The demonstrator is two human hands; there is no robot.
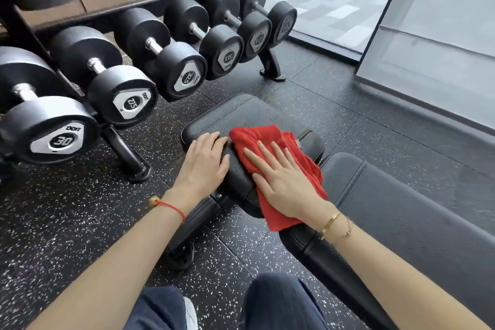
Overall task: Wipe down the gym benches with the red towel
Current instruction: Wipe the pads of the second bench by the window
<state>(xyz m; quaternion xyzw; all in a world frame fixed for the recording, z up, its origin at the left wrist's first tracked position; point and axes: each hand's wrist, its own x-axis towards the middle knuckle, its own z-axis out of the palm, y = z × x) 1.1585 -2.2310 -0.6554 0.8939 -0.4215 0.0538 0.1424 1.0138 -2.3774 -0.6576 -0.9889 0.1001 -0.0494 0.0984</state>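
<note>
The place is a gym with a dark rubber floor (pixel 88 195) speckled in white, and a glass wall (pixel 439 35) closes the far right side.

The red towel (pixel 270 142) lies on the black seat pad (pixel 241 112) of the bench (pixel 401 209), spread over the pad's near right part, and one corner of it hangs down over the near edge. It looks like a thin, soft cloth, light and easy to fold; it will probably bunch up and slide unless it is pressed flat. The right hand (pixel 284 182) does just this: it lies flat on the towel with the fingers open wide, holding nothing, only pressing. A palm spread over the middle of the cloth seems the best hold for wiping, because pinching one edge would let the rest drag.

The left hand (pixel 203 163) rests bare on the pad's left edge, fingers gently curved over it and just beside the towel; it seems to steady the bench.

The pad has a grained, leather-like skin, firm and a little shiny, so the cloth should glide well. The long back pad to the right still has to be wiped, it seems.

To the left stands a dumbbell rack (pixel 126 153) with black dumbbells (pixel 117 88), near the bench but not touching it.
</note>
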